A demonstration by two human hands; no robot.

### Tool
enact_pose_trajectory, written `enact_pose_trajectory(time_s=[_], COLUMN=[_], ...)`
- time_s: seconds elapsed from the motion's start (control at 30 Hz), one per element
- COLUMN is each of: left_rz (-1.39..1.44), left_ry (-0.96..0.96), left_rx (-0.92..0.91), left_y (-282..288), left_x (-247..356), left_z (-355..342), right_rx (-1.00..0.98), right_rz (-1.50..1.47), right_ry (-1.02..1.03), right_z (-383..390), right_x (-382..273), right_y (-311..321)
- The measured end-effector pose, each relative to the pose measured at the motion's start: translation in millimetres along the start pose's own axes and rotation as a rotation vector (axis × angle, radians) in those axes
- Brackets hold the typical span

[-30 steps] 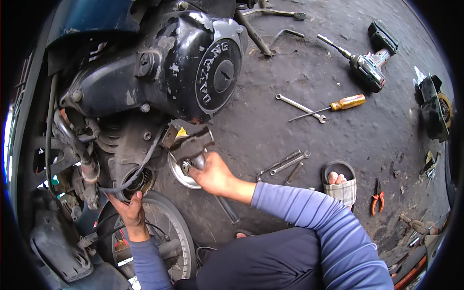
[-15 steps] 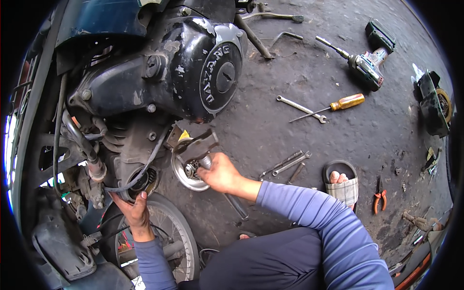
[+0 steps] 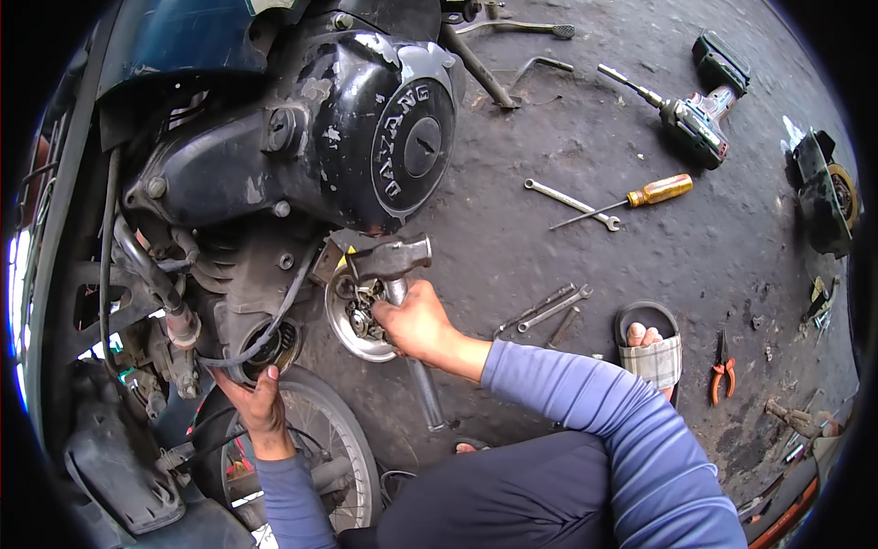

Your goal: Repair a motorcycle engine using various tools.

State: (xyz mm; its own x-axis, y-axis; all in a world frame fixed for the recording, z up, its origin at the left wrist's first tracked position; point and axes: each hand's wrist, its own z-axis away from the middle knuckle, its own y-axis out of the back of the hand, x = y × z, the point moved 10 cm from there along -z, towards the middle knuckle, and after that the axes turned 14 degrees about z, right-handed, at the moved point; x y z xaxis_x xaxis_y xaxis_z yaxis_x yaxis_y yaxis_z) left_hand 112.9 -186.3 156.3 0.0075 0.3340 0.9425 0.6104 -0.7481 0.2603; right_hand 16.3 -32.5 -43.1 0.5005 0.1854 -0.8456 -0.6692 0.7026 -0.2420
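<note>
Grey metal, one block-headed hammer (image 3: 393, 263) is filling the closed right hand (image 3: 419, 322) beside one round silver bowl (image 3: 364, 351); left of it, the left hand (image 3: 260, 408) (its hold unclear) is touching one round metal housing (image 3: 291, 348).

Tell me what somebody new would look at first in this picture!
Probably the big black engine cover, which takes up much of the upper left. Next might be the hammer near the middle, gripped in the person's right hand, right by a silver dish. Over at the upper right lies a drill, with a yellow-handled screwdriver crossing a wrench just below and to its left.
</note>
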Motion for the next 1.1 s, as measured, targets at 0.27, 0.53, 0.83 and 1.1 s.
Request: enact_pose_trajectory(time_s=[0.27, 0.53, 0.83, 1.1], left_rz=[-0.001, 0.003, -0.168, -0.124], left_ry=[0.034, 0.067, -0.011, 0.037], left_rx=[0.039, 0.061, 0.044, -0.011], left_y=[10.5, 19.3, 8.7, -8.8], left_x=[-10.1, -17.0, -7.0, -9.1], left_z=[-4.8, 1.1, 1.1, -4.3], right_rx=[0.103, 0.066, 0.385, 0.269], right_rz=[0.025, 0.116, 1.162, 1.966], right_ry=[0.112, -0.213, 0.333, -0.217], right_z=[7.4, 18.7, 92.2, 104.7], right_x=[-13.0, 79.4, -5.6, 10.9], right_y=[3.9, 58.4, 192.4, 356.4])
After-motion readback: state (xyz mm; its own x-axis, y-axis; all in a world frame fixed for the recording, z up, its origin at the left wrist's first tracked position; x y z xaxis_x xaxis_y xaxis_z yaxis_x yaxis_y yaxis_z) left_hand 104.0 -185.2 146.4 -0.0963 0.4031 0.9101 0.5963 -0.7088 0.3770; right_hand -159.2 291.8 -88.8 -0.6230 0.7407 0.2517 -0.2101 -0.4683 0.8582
